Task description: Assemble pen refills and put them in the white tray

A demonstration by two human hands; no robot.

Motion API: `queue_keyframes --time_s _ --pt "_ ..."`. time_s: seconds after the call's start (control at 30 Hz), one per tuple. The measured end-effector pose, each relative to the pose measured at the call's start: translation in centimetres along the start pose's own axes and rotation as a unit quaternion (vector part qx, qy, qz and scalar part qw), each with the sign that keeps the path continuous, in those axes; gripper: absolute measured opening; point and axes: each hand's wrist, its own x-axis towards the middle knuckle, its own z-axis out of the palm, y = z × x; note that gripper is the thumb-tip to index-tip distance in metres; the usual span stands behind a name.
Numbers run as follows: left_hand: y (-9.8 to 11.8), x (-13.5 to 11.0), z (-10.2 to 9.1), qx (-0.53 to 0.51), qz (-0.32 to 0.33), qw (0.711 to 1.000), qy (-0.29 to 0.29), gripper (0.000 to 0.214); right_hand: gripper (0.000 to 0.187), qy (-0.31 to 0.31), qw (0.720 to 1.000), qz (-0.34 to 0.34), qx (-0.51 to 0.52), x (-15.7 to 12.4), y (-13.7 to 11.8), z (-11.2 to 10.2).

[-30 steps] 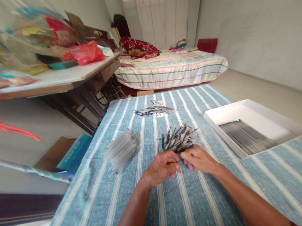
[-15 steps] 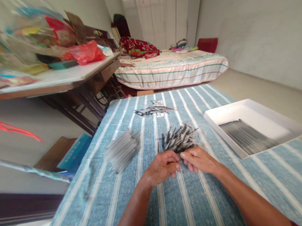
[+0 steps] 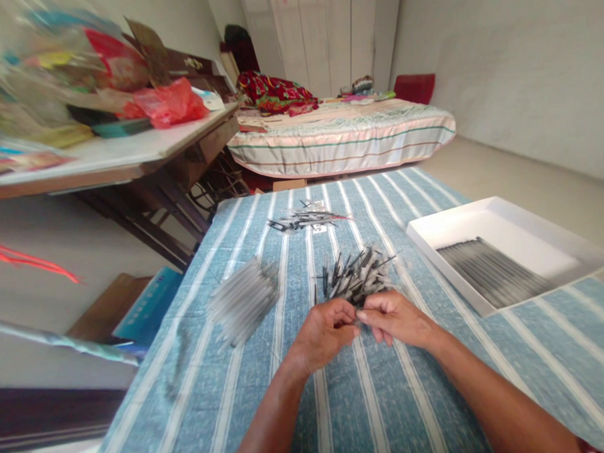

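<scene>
My left hand (image 3: 323,334) and my right hand (image 3: 396,318) meet fingertip to fingertip low over the blue striped tablecloth (image 3: 405,409). Both are curled in a pinch around a small dark piece that I cannot make out. Just beyond the fingers lies a heap of short black and grey pen parts (image 3: 357,277). A bundle of clear thin tubes (image 3: 242,299) lies to the left of my left hand. At the cloth's far end is a smaller cluster of dark parts (image 3: 304,220).
A white shallow tray (image 3: 519,220) holding a row of dark finished pens (image 3: 491,275) sits at the right. A cluttered wooden table (image 3: 129,154) stands at the left, a bed (image 3: 343,134) beyond, and boxes (image 3: 145,307) on the floor.
Both hands have shifted slightly away from me toward the heap, still pinched together. The view has tilted a little; nothing else on the cloth moved.
</scene>
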Motion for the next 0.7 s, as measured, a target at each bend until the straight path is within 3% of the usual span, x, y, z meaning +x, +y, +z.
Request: queue_keyframes --time_s 0.13,0.33,0.7 --pt "0.2 -0.1 0.0 0.095 0.048 0.994 0.020 0.007 0.040 0.021 0.999 0.005 0.025 0.1 0.1 -0.1" --pt "1.0 -0.3 -0.6 0.215 0.048 0.976 0.001 0.015 0.040 0.071 0.996 0.000 0.046 0.2 0.2 -0.6" --pt "0.6 -0.4 0.3 0.321 0.089 0.939 0.088 0.007 0.041 0.084 0.993 0.045 0.068 0.3 0.2 -0.1"
